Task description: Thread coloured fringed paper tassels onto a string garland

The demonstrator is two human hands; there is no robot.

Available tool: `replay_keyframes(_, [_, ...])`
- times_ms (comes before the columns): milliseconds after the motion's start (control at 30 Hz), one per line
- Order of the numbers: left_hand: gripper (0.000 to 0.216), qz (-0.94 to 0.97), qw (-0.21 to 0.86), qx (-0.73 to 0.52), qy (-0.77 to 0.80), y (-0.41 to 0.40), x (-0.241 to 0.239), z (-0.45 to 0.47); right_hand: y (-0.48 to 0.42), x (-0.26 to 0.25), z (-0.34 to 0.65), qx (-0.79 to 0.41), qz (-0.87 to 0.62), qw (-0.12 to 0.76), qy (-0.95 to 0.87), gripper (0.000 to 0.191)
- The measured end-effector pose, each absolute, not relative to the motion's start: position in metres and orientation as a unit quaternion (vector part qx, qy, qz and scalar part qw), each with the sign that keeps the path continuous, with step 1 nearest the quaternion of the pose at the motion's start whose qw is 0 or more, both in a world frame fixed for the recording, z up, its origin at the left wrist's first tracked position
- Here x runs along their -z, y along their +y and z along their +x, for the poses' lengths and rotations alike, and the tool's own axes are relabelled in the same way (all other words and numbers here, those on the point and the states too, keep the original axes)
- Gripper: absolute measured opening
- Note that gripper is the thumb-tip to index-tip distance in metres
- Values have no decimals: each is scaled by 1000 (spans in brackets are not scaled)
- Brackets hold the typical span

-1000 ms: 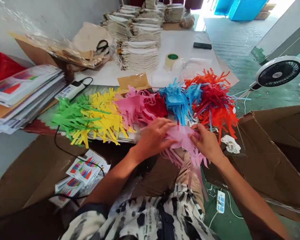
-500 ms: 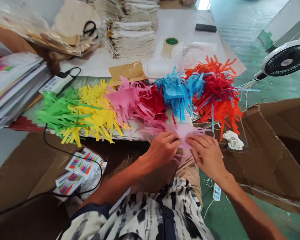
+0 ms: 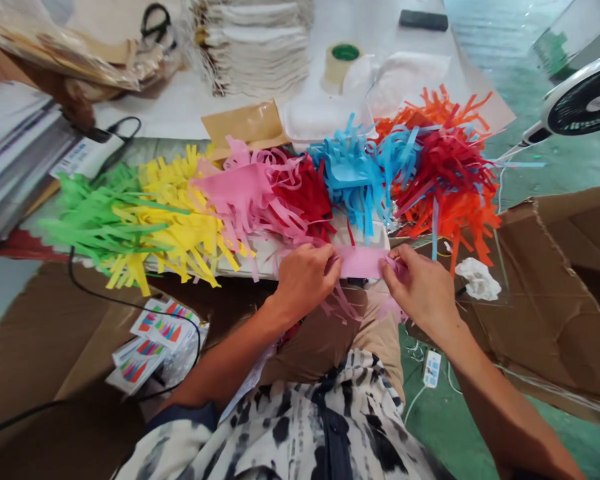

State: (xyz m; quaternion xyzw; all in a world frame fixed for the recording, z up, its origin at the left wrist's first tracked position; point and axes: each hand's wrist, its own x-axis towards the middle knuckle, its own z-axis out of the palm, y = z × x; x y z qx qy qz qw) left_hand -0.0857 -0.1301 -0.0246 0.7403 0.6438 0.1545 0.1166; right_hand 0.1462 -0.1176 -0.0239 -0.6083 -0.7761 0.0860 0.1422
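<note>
A pink fringed tissue-paper tassel (image 3: 361, 262) is stretched level between my two hands, just off the table's front edge. My left hand (image 3: 307, 275) pinches its left end and my right hand (image 3: 423, 280) pinches the right; loose strips dangle below both. Behind them a row of fringed paper lies along the table: a green bunch (image 3: 97, 213), a yellow bunch (image 3: 180, 220), another pink bunch (image 3: 240, 183), a dark red bunch (image 3: 305, 193), a blue bunch (image 3: 353, 173), and a mixed red and orange pile (image 3: 453, 167).
Stacked white bundles (image 3: 260, 50), a tape roll (image 3: 341, 67) and black scissors (image 3: 155, 23) sit farther back. Papers (image 3: 15, 160) are piled at left. A fan (image 3: 587, 100) stands at right, beside an open cardboard box (image 3: 570, 287). A black cable (image 3: 130, 303) runs below left.
My hands have moved slightly apart, pulling the pink tassel's middle into a flat, taut band. The view has shifted a little, with the table items appearing higher.
</note>
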Motion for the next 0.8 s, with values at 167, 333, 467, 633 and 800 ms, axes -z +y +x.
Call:
replay_keyframes(167, [18, 745, 107, -131, 645, -121, 24, -84, -122, 27, 141, -22, -591, 113, -798, 25])
replay_keyframes(333, [23, 735, 122, -133, 654, -115, 25, -85, -119, 32, 141, -14, -599, 104, -794, 24])
replay_keyframes(467, [20, 740, 99, -110, 656, -113, 25, -84, -116, 32, 141, -28, -595, 118, -794, 24])
replay_keyframes(633, [12, 753, 48, -114, 646, -116, 18, -85, -114, 32, 143, -47, -590, 132, -795, 26])
replay_keyframes(800, [27, 792, -16, -208, 574, -128, 4, -83, -113, 32, 145, -32, -597, 119, -793, 27])
